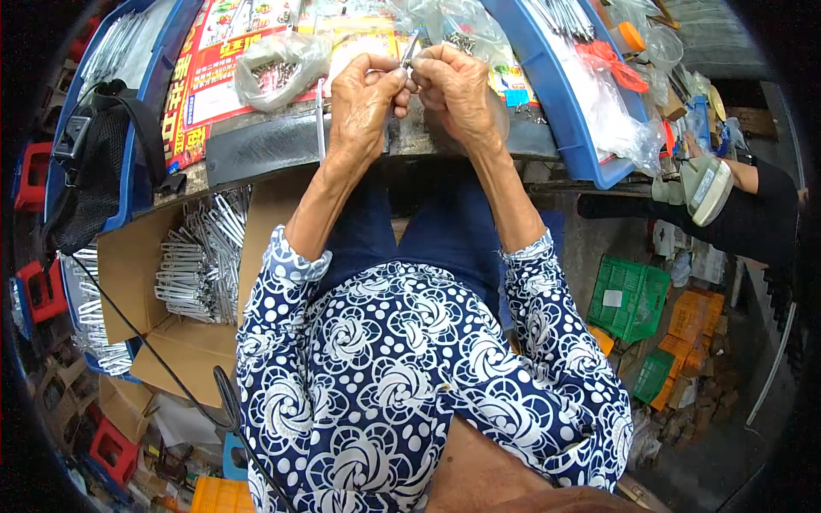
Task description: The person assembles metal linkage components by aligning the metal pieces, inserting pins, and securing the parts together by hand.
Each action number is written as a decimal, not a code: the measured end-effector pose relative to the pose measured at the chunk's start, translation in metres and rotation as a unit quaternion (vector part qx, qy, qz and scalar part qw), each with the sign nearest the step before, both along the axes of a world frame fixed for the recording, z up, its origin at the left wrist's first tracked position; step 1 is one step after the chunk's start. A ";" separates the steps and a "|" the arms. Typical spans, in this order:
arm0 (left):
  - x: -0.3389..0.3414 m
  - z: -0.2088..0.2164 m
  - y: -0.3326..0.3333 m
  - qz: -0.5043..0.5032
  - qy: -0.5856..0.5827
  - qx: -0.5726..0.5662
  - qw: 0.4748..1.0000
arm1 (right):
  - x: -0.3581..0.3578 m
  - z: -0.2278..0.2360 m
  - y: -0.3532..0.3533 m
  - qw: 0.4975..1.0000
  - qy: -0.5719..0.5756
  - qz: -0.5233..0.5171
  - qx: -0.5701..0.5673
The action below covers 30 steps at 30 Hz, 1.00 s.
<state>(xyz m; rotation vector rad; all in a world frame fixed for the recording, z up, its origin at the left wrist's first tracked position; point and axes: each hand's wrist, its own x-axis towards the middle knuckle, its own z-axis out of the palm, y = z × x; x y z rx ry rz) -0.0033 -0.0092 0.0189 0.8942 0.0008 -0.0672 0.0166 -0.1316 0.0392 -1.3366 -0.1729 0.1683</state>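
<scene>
Between the fingertips of both hands, just beyond the dark worktop edge (pixel 265 147): one small metal piece (pixel 408 62), greyish, with a narrow, darker end rising above the fingers; largely covered by them, exact form too small to tell. Left hand (pixel 363 98): thumb and curled forefinger pinching the piece from its left. Right hand (pixel 462 94): thumb and forefinger pinching it from the right. Left of the hands, on red-and-yellow printed sheets (pixel 224 77): one open clear plastic bag (pixel 320 56), small metal parts inside. Near the right hand, on its far side: second clear bag (pixel 492 51), small parts with it. Flanking: left blue tray (pixel 175 51) and right blue tray (pixel 553 94), slender metal strips in each. Lower left: open cardboard box (pixel 128 291), silvery metal strips heaped inside.
</scene>
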 end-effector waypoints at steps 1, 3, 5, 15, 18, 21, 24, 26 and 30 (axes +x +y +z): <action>0.000 0.000 0.000 -0.001 0.005 0.010 1.000 | 0.000 0.000 0.000 1.000 0.005 -0.004 -0.001; -0.001 0.000 -0.001 -0.003 0.010 0.020 1.000 | 0.000 0.000 0.000 1.000 0.009 -0.008 -0.002; -0.002 -0.001 -0.002 0.011 -0.010 0.059 0.998 | 0.001 -0.003 -0.002 1.000 0.019 -0.003 0.011; -0.002 0.004 0.000 0.005 -0.036 0.066 0.997 | 0.003 -0.005 -0.011 0.996 0.026 0.062 0.057; -0.002 0.002 0.001 -0.007 -0.042 0.056 0.997 | 0.003 -0.006 -0.013 0.995 0.042 0.063 0.059; -0.002 0.003 0.002 -0.011 -0.042 0.040 0.998 | 0.003 -0.007 -0.014 0.994 0.044 0.089 0.055; -0.002 0.005 0.001 -0.022 -0.033 0.039 0.998 | 0.002 -0.006 -0.015 0.994 0.023 0.098 0.050; -0.002 0.006 0.001 -0.032 -0.031 0.028 0.999 | 0.001 -0.005 -0.015 0.997 0.019 0.069 0.040; 0.000 0.004 0.004 -0.052 -0.028 0.002 0.998 | 0.004 -0.008 -0.017 0.995 0.008 0.091 0.045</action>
